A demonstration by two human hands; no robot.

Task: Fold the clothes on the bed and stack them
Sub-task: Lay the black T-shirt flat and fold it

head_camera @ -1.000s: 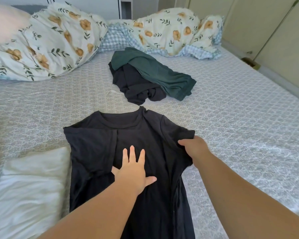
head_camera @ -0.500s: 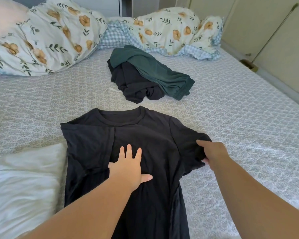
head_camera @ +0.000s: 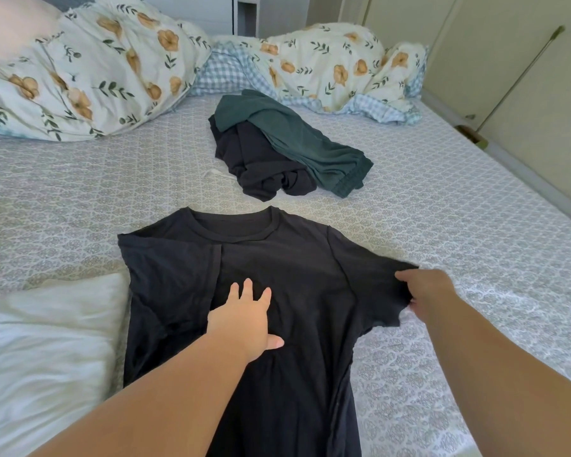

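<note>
A black T-shirt [head_camera: 297, 265] lies flat on the bed in front of me, collar away from me. Its left sleeve is folded in over the body. My left hand [head_camera: 244, 321] rests flat on the shirt's chest, fingers spread. My right hand [head_camera: 424, 293] pinches the end of the right sleeve, which is stretched out to the right. Farther back lies a loose heap: a dark green garment [head_camera: 304, 140] draped over a crumpled black garment [head_camera: 261, 169].
The bed [head_camera: 442, 199] has a grey patterned sheet. A white folded cloth or pillow [head_camera: 47, 351] lies at the near left, touching the shirt. A floral duvet [head_camera: 89, 74] and floral pillow [head_camera: 330, 64] are bunched at the head. A wall and a gap run along the right edge.
My right hand has pulled the right sleeve outward to the right, from folded-in to spread flat. My left hand has stayed pressed on the chest.
</note>
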